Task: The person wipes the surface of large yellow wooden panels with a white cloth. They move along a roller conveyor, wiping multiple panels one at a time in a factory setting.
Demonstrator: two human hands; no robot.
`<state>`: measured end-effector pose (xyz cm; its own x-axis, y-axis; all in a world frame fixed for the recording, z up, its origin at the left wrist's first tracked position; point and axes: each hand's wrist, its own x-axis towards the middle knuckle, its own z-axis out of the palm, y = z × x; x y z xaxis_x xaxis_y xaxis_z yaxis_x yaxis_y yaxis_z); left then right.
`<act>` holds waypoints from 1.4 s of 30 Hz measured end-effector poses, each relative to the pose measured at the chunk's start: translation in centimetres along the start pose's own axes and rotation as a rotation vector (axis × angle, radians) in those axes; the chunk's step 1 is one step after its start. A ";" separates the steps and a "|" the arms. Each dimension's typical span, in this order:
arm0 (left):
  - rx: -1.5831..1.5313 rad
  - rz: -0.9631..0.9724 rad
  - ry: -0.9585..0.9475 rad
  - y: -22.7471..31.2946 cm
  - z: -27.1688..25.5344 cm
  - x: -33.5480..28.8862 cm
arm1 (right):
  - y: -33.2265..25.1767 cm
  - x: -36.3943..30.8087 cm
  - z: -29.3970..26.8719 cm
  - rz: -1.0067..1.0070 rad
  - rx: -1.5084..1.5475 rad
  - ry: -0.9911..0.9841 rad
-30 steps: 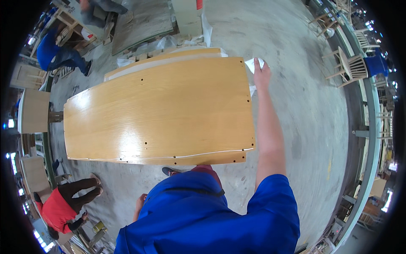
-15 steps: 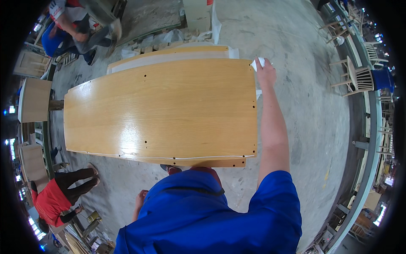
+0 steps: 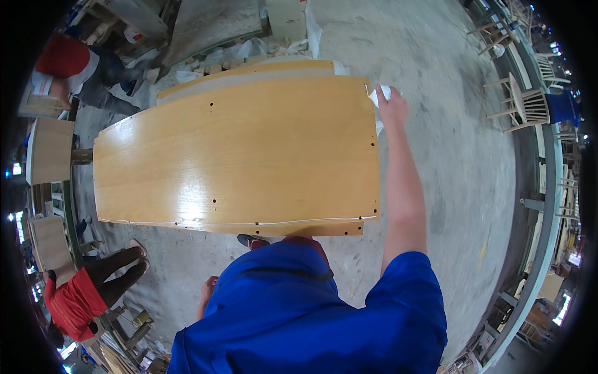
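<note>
A long, glossy, light-brown wood panel (image 3: 274,149) lies flat in front of me, with dark holes along its edges. A thin white bead (image 3: 293,221) runs along its near edge, and a short white streak shows at its far right corner. My right hand (image 3: 393,107) is stretched out to that corner, closed around a white squeeze bottle (image 3: 380,95) whose tapered end points at the panel's edge. My left hand (image 3: 208,288) hangs low at my left side, away from the panel. Its fingers are mostly hidden by my shirt.
Another pale-topped panel (image 3: 249,67) lies under and beyond this one. At left, a person in red (image 3: 78,305) stands near, and another (image 3: 65,62) bends over farther off. Wooden chairs (image 3: 523,106) line a rail (image 3: 548,199) on the right. Small wood blocks (image 3: 215,67) lie beyond the panels.
My right hand stays at the far right corner with the bottle, where a short white streak now shows. The person at the far left has shifted position. The panel appears slightly higher in view.
</note>
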<state>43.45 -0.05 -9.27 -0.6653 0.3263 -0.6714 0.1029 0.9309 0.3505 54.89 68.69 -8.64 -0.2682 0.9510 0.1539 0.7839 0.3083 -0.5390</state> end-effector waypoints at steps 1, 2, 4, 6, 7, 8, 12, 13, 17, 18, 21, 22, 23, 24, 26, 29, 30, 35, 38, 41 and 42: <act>-0.003 0.012 -0.005 -0.2 0.0 0.1 | 0.6 -0.6 -0.2 -0.005 0.008 0.006; 0.003 0.001 -0.008 -0.2 0.1 0.3 | 1.0 -1.5 -0.4 -0.012 0.018 0.007; 0.016 -0.024 -0.012 -0.9 0.3 0.6 | 1.4 -3.2 -0.8 -0.012 0.043 0.009; 0.024 0.021 -0.018 -1.2 0.4 0.8 | 1.9 -5.0 -1.4 0.007 0.065 0.017; 0.028 0.044 -0.021 -1.4 0.6 1.0 | 2.1 -5.8 -1.7 -0.001 0.079 0.016; 0.016 0.064 -0.020 -1.5 0.6 1.2 | 2.4 -6.6 -2.1 -0.007 0.094 0.019; -0.015 0.119 -0.029 -1.8 0.7 1.9 | 3.3 -9.3 -3.2 0.017 0.129 0.019; -0.019 0.126 -0.034 -1.9 0.7 2.0 | 3.5 -9.9 -3.4 0.017 0.122 0.019; 0.021 0.142 -0.014 -2.2 0.9 2.2 | 3.4 -11.0 -3.9 0.032 0.083 0.027; 0.025 0.149 -0.011 -2.4 0.9 2.2 | 3.5 -11.1 -3.9 0.041 0.070 0.034; 0.027 0.132 -0.023 -2.9 1.1 2.1 | 3.6 -10.9 -3.6 0.040 0.004 0.015; 0.025 0.119 -0.031 -3.1 1.1 2.1 | 3.7 -10.9 -3.6 0.037 -0.010 0.011; 0.032 0.115 -0.029 -3.1 1.1 2.0 | 3.7 -10.9 -3.5 0.032 -0.025 0.005; 0.038 0.112 -0.028 -3.2 1.2 1.9 | 3.7 -11.0 -3.5 0.028 -0.040 -0.002; 0.060 0.115 -0.021 -3.3 1.3 1.7 | 3.7 -11.2 -3.5 0.051 -0.027 0.000; 0.083 0.132 -0.013 -3.6 1.5 1.6 | 3.7 -11.6 -3.8 0.057 -0.025 -0.023; 0.076 0.136 -0.017 -3.7 1.5 1.6 | 3.8 -11.8 -4.0 0.055 -0.029 -0.033; 0.004 0.096 -0.052 -4.1 2.0 2.5 | 4.6 -14.2 -5.0 -0.011 -0.010 0.051; 0.015 0.127 -0.063 -4.4 2.1 3.0 | 5.3 -16.5 -5.9 -0.005 0.017 0.045; 0.063 0.145 -0.083 -4.2 1.9 3.8 | 5.9 -18.6 -7.1 0.052 0.041 -0.012; 0.066 0.139 -0.100 -4.2 1.7 4.1 | 6.1 -19.3 -7.4 0.078 0.051 -0.039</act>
<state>41.60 -2.32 -14.58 -0.5652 0.4642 -0.6820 0.2390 0.8833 0.4032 69.00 52.45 -8.78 -0.2295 0.9702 0.0781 0.7742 0.2306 -0.5894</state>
